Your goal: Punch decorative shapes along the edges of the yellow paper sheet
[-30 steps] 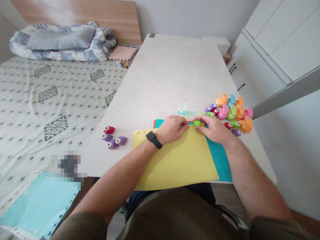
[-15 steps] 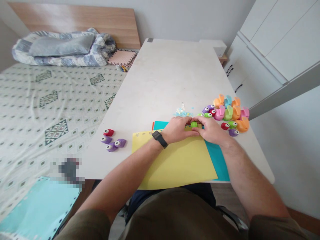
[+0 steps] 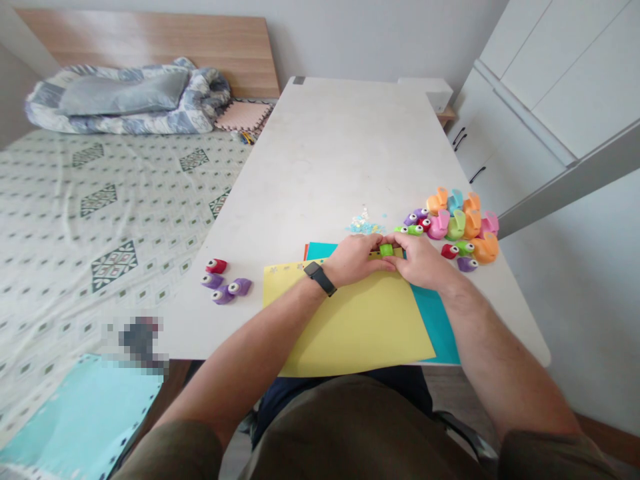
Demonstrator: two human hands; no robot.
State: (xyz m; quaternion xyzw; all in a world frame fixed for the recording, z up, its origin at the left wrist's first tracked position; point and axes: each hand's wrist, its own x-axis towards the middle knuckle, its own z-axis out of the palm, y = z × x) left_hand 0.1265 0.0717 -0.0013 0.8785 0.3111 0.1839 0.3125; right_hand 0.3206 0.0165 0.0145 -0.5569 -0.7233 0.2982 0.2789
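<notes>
A small green paper punch (image 3: 386, 250) sits at the far edge of a yellow sheet (image 3: 357, 320) on the white table (image 3: 330, 153). My left hand (image 3: 356, 259) and my right hand (image 3: 420, 261) meet at it, fingers curled and pinching it from both sides. A black watch is on my left wrist. Under the yellow sheet lie a teal sheet (image 3: 437, 320) and an orange one, showing only at their edges.
A heap of coloured punches (image 3: 460, 227) lies to the right of my hands. Red and purple punches (image 3: 225, 280) lie to the left. Paper confetti (image 3: 365, 223) is scattered beyond the sheets. A bed (image 3: 100, 200) stands on the left, white cabinets (image 3: 550, 100) on the right.
Both hands with the green punch shifted slightly left along the yellow sheet's far edge. My view tilted a little.
</notes>
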